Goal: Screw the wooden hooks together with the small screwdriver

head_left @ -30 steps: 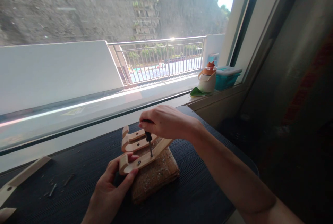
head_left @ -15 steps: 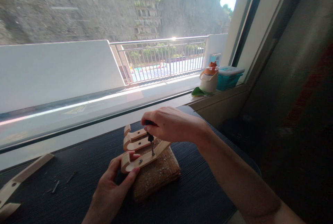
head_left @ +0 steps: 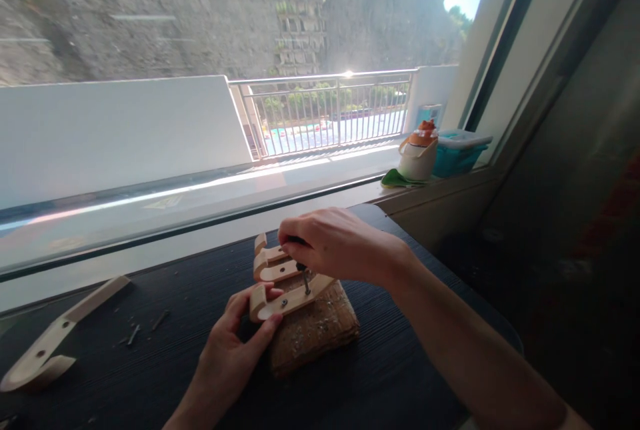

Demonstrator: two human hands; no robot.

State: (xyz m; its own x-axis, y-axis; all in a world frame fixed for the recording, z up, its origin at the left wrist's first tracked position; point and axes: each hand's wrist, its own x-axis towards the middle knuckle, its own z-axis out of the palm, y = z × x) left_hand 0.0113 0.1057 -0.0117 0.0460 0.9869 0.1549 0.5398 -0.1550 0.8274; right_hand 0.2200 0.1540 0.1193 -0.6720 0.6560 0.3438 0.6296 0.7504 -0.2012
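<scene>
Three curved wooden hook pieces lie side by side on a brown chipboard block [head_left: 315,337] on the dark table [head_left: 150,363]. My left hand [head_left: 235,350] pinches the curled end of the nearest wooden hook piece [head_left: 290,300] between thumb and fingers. My right hand [head_left: 340,247] is closed round the black handle of a small screwdriver [head_left: 303,275], held upright. Its metal tip stands on the nearest piece, beside a dark screw hole. The other two hook pieces [head_left: 270,265] sit just behind, partly hidden by my right hand.
A loose wooden hook piece [head_left: 55,340] lies at the table's left end, with a few small screws [head_left: 145,329] scattered near it. On the window sill at the right stand a white jar with an orange lid [head_left: 418,153] and a teal box [head_left: 457,153].
The view has swung left, so everything sits further right in the picture. Both hands keep their hold; my right hand has sunk a little with the screwdriver.
</scene>
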